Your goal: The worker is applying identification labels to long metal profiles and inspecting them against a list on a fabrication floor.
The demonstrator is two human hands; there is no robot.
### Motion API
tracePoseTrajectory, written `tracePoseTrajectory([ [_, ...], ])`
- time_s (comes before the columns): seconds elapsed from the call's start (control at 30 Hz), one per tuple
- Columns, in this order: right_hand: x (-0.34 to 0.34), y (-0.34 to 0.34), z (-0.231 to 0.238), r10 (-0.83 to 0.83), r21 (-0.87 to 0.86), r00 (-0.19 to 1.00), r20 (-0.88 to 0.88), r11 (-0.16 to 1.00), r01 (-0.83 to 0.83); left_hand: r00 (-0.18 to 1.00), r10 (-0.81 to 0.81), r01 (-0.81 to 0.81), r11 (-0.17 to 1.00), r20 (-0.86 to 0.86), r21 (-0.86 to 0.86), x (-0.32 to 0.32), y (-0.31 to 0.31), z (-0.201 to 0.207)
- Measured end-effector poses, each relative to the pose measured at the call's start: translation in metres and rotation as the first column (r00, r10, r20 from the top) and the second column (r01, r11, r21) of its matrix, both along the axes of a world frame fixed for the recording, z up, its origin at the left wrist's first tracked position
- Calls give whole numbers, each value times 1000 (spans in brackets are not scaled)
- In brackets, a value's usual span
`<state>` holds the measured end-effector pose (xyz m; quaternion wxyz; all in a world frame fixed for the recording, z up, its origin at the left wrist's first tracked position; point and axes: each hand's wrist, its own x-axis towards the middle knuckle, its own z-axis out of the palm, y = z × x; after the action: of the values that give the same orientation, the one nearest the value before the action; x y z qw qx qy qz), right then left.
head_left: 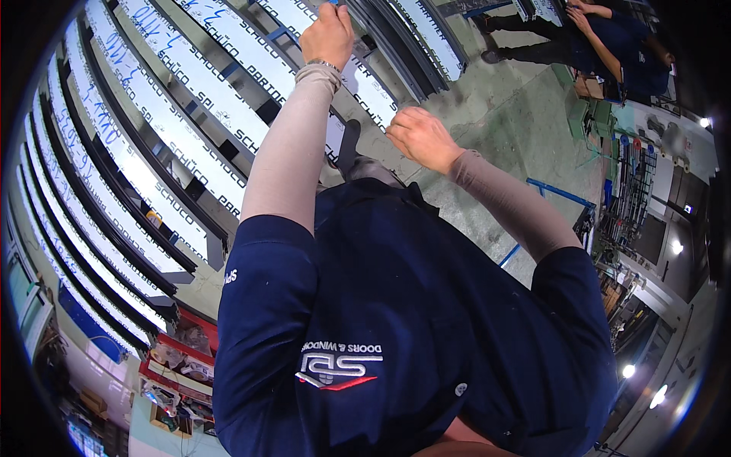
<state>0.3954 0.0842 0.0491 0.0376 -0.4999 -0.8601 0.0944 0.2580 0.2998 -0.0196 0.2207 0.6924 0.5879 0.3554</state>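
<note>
Gripping blue object (pixel 333 2): left fingers (pixel 344 17); right fingers (pixel 399 126) curled (holding? can't tell); red bin (pixel 175 381): small items (pixel 194 371).

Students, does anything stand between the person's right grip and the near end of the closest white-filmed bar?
Nothing visible does: the right grip appears just beside the end of the white-filmed bar, with no object between them. This single view cannot settle any difference in height.
</note>
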Motion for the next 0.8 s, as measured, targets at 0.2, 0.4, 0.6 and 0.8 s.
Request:
tracePoseTrajectory([
  [0.2, -8, 7, 4, 104, -46, 979, 177, 994, -97, 1000, 10, -10, 1000, -3, 13, 0, 0, -2],
  [0.4, -6, 9, 4, 179, -30, 956, 231, 984, -177, 1000, 20, -19, 999, -22, 40, 1, -1, -2],
  [0.6, -6, 9, 3, 233, 10, 936, 263, 970, -244, 998, -17, 17, 1000, -63, 2, 0, 2, -4],
  [0.8, 8, -1, -15, -50, 34, 983, -178, 998, 57, 1000, -10, 10, 999, -3, 45, -1, 0, -4],
])
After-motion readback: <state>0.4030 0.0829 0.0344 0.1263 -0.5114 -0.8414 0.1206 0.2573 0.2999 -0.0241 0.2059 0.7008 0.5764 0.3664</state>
